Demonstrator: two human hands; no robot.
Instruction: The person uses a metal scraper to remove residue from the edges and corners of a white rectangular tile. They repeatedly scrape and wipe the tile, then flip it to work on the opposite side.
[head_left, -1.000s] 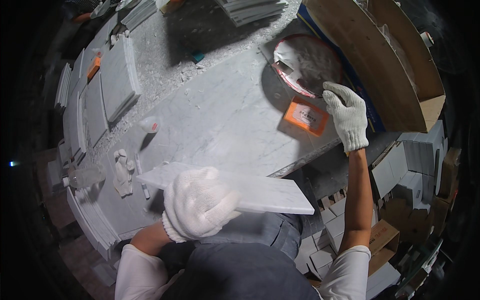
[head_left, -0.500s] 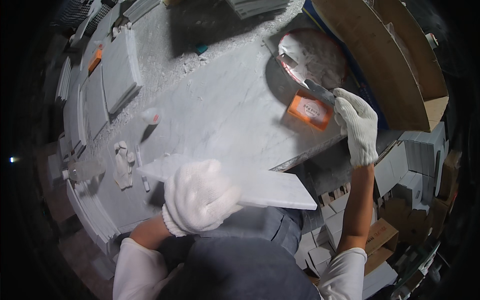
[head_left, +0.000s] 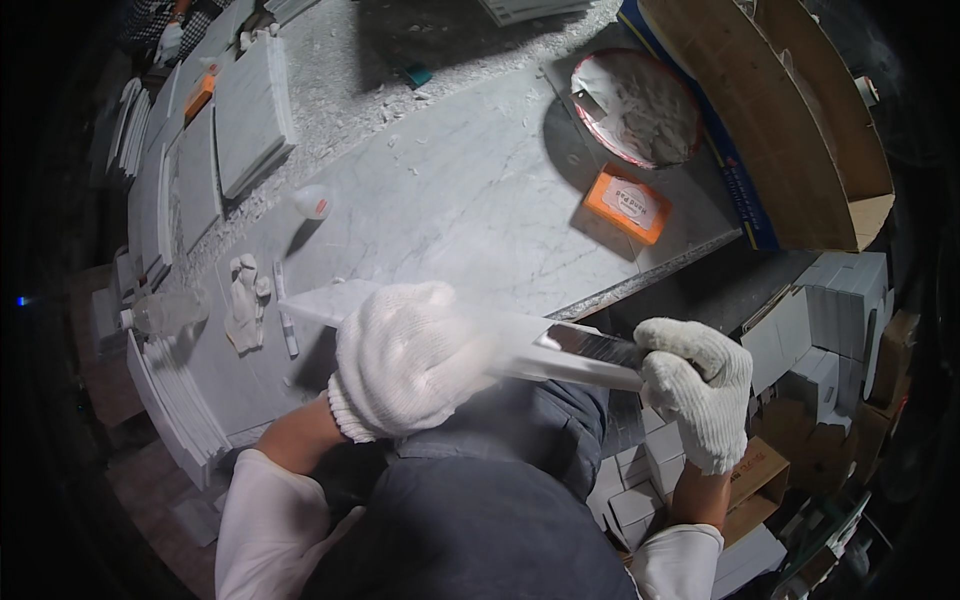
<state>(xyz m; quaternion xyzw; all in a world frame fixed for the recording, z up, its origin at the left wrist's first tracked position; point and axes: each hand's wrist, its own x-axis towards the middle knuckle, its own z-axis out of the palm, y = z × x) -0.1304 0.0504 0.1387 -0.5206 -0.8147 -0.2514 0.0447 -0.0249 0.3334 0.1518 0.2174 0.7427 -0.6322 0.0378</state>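
My left hand [head_left: 405, 362], in a white knit glove, is closed around the middle of a long white stone tile [head_left: 575, 370]. The strip is held just above my lap, at the near edge of the bench. In my right hand [head_left: 698, 390], also gloved, is a putty knife [head_left: 590, 343], whose flat metal blade lies against the tile's right end. Beyond it, an orange sanding block [head_left: 628, 205] rests on the bench. A round basin [head_left: 692, 155] with a red rim holds white paste, and a small metal blade [head_left: 588, 105] lies at its left side.
A marble bench [head_left: 450, 200] carries stone crumbs, a white bottle [head_left: 312, 202], a crumpled glove [head_left: 246, 305] and a marker-like stick [head_left: 286, 310]. Tile stacks [head_left: 255, 120] stand at left, beside a clear plastic bottle [head_left: 170, 313]. A cardboard box [head_left: 770, 130] stands far right; white boxes [head_left: 840, 300] lie below.
My right hand has come down from beside the basin, bringing the putty knife onto the tile's right end. My left hand keeps hold of the tile, which has tilted slightly.
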